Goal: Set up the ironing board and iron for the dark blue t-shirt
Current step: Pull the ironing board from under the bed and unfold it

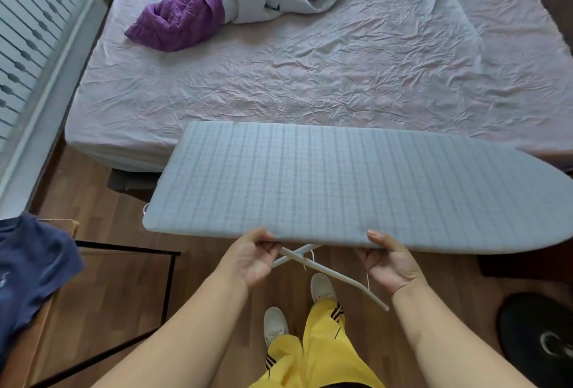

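Left hand (249, 259): fingers curled under the near long edge of the ironing board (356, 183), thumb on top. Right hand (389, 260): same grip on that edge, further toward the rounded end. Board held level, padded side up, rounded end pointing right, far edge over the bed (310, 77). White crossed legs (328, 269) show under the board between the hands. Dark blue t-shirt (28, 276) lies on a surface at far left, well apart from the board.
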